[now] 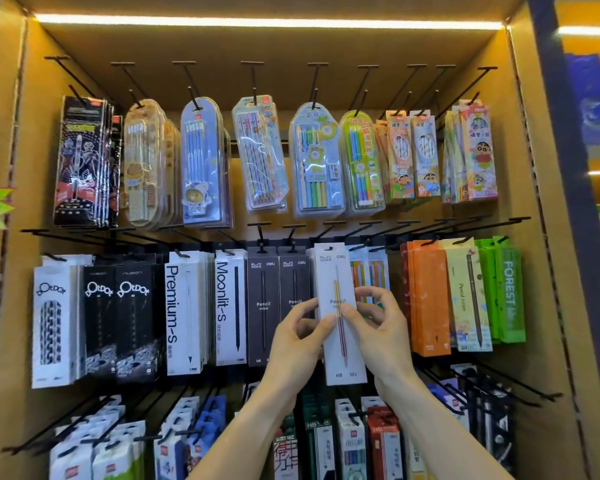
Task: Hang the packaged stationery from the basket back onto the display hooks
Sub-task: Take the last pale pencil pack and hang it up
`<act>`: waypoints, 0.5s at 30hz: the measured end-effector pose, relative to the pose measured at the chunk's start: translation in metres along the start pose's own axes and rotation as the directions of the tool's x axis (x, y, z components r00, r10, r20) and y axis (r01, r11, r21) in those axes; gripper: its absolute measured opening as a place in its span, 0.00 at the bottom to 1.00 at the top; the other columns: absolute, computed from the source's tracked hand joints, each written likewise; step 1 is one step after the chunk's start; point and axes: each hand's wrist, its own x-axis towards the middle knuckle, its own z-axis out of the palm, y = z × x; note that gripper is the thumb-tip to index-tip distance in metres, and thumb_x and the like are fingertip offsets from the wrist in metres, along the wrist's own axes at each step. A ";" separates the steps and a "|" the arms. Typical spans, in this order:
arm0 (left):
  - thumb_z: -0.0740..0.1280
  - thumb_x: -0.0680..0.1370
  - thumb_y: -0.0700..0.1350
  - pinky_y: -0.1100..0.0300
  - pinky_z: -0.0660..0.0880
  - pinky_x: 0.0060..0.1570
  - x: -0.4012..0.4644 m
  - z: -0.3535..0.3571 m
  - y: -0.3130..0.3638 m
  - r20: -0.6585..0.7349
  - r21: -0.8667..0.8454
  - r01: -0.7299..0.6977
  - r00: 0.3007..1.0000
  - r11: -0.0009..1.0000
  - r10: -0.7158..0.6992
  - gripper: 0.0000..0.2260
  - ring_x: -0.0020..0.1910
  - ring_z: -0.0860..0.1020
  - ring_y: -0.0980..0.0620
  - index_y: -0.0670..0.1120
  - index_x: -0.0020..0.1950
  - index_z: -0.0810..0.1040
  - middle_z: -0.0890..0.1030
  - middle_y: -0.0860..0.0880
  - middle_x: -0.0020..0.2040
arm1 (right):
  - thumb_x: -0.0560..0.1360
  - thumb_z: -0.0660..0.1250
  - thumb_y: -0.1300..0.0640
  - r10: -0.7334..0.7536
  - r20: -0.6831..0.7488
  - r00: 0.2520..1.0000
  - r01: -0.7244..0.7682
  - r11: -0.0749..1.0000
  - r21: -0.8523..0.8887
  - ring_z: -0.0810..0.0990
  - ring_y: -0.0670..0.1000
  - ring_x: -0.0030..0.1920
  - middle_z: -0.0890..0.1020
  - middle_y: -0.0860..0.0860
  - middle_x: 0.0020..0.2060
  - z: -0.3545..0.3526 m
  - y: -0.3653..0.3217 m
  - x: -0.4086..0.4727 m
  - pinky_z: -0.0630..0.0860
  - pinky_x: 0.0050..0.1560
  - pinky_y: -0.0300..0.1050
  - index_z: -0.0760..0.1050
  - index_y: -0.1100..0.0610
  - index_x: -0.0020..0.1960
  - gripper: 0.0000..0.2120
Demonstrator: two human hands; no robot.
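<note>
Nearest the camera, a white pencil box is held upright between two hands, its long axis vertical and leaning only slightly. The left hand pinches its left edge about mid-height, and the right hand pinches the right edge at much the same level — both are closed on the one package, neither plainly nearer. The hang tab lies well above the grips, at the box's top edge, up against the middle row of display hooks. Whether the tab is already threaded on a hook cannot be told; its slot is too small to make out. The coming move is judged to turn on that tab being carried along a hook's prong toward the back panel.

Just behind and left, two black pencil boxes of the same make are hung side by side. One white box is seen in hand. Three rows of hooks are counted — upper, middle, lower. No basket is in view.
</note>
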 end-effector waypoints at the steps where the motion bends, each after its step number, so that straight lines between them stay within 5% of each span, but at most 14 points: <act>1: 0.71 0.81 0.45 0.45 0.84 0.54 0.002 0.000 -0.001 -0.013 0.010 -0.004 1.000 1.000 0.005 0.17 0.51 0.87 0.47 0.52 0.70 0.77 0.87 0.41 0.50 | 0.78 0.73 0.59 0.001 0.000 1.000 -0.001 1.000 0.000 0.88 0.53 0.46 0.87 0.52 0.48 0.000 0.000 0.002 0.86 0.45 0.58 0.75 0.50 0.58 0.11; 7: 0.72 0.80 0.42 0.46 0.85 0.51 0.006 -0.003 -0.006 -0.046 0.083 -0.021 0.999 0.996 0.025 0.20 0.50 0.87 0.48 0.55 0.71 0.75 0.86 0.43 0.50 | 0.79 0.72 0.59 0.009 -0.017 1.000 -0.009 1.000 0.028 0.88 0.52 0.43 0.88 0.52 0.47 0.002 0.002 0.005 0.83 0.36 0.46 0.74 0.51 0.59 0.11; 15: 0.73 0.80 0.43 0.44 0.86 0.49 0.008 -0.002 -0.001 -0.047 0.093 -0.045 0.998 0.995 0.049 0.22 0.50 0.87 0.44 0.56 0.72 0.74 0.86 0.42 0.50 | 0.80 0.71 0.58 -0.019 -0.056 0.998 0.022 0.998 0.053 0.88 0.52 0.44 0.88 0.50 0.46 0.002 0.001 0.004 0.85 0.42 0.54 0.75 0.49 0.58 0.10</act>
